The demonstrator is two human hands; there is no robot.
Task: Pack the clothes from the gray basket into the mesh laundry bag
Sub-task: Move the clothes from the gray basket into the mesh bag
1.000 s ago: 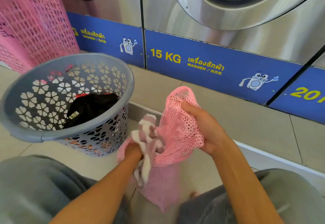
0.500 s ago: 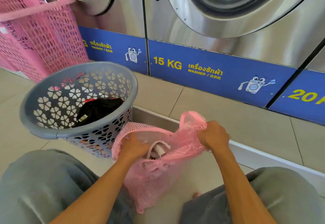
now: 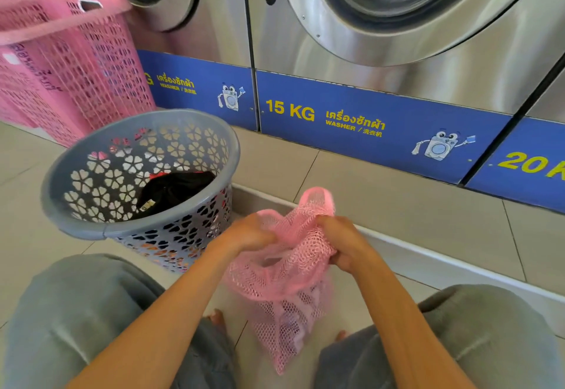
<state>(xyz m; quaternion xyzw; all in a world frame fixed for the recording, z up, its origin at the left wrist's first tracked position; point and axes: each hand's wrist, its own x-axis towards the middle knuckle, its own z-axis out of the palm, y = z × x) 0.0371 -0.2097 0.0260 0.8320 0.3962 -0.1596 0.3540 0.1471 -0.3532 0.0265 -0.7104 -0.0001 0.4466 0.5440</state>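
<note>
Head view: left hand and right hand both grip the pink mesh laundry bag beside the gray plastic flower-cutout basket.

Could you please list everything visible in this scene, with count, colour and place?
mesh laundry bag: one, pink, held up between the knees, pale clothing showing through its lower part
gray basket: one, gray with flower cut-outs, on the floor at left
dark clothes: a heap, black with a red edge, inside the gray basket
pink baskets: at least two, pink lattice, far left against the machines
washers: at least three fronts, steel with blue base panels, along the back
floor: beige tiles
knees: two, in gray fabric, bottom corners
left hand: grips the bag's mouth
right hand: grips the bag's mouth
</note>
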